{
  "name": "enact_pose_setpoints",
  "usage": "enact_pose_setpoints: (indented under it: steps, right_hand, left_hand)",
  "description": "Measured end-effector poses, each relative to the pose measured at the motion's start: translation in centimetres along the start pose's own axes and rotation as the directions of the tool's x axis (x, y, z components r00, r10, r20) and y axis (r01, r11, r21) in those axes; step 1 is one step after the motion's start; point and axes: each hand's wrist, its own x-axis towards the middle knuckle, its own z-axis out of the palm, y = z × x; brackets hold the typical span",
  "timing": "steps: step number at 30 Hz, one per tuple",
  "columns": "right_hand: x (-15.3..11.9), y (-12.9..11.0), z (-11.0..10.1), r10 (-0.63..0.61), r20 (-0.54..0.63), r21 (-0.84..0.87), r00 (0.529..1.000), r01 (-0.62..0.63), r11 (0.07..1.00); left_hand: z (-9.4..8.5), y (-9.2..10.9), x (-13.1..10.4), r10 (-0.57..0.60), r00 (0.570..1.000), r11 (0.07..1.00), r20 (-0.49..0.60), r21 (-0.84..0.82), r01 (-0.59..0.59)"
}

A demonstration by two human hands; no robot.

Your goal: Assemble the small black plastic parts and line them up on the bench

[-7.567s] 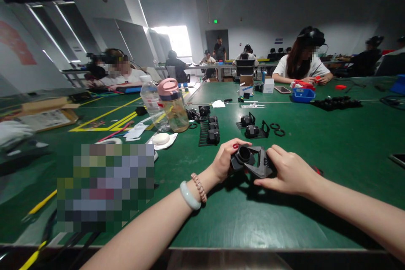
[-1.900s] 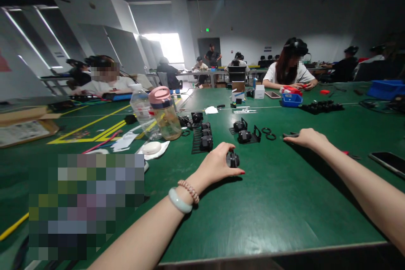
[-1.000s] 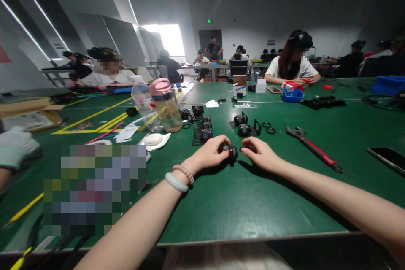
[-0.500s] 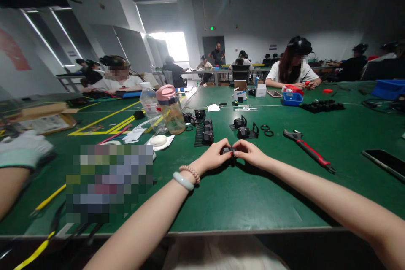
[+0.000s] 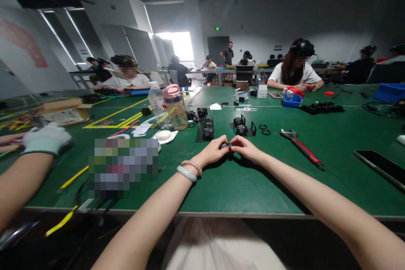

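One small dark part (image 5: 228,146) is pinched narrowly between left hand (image 5: 212,152) and right hand (image 5: 249,149) over the green table (image 5: 221,190); its fastening, mostly hidden, is perhaps unfinished. An adjustable wrench (image 5: 303,149) is laid at right; beyond, bracketed black units (image 5: 241,130) are grouped, and two black rings (image 5: 265,134) are seen unfitted.

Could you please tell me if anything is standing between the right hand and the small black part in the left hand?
Nothing visible stands between them: the fingertips of the right hand are at the black part, opposite the left hand. The wrench lies off to the right.
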Motion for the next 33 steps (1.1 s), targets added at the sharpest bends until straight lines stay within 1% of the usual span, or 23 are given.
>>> enact_pose_setpoints:
  steps: [7, 12, 18, 24, 29, 33]
  right_hand:
    - [-0.1, 0.3, -0.2, -0.022, 0.051, -0.038, 0.998, 0.024, 0.999]
    - [-0.2, 0.4, -0.3, -0.032, 0.060, -0.145, 0.998, 0.041, 0.989]
    - [-0.3, 0.4, -0.1, -0.022, 0.073, -0.241, 0.997, 0.039, 0.970]
    - [-0.6, 0.0, 0.1, -0.079, 0.058, -0.393, 0.995, 0.095, 0.914]
    - [-0.8, -0.8, 0.2, -0.167, 0.067, -0.523, 0.984, 0.177, 0.833]
    - [-0.9, -1.0, 0.3, -0.202, 0.078, -0.560, 0.976, 0.210, 0.801]
  left_hand:
    - [-0.5, 0.6, -0.4, -0.028, 0.999, 1.000, 0.033, -0.003, 0.028]
    - [-0.7, 0.6, -0.4, -0.039, 0.997, 0.999, 0.060, -0.023, 0.040]
    - [-1.3, 0.2, -0.3, -0.041, 0.996, 0.999, 0.079, 0.009, 0.040]
    - [-1.5, 0.1, -0.2, -0.054, 0.996, 0.998, 0.066, 0.013, 0.053]
    - [-1.5, 0.3, 0.0, -0.074, 0.995, 0.997, 0.070, 0.032, 0.072]
    - [-1.6, 0.4, 0.0, -0.070, 0.994, 0.997, 0.084, 0.027, 0.068]
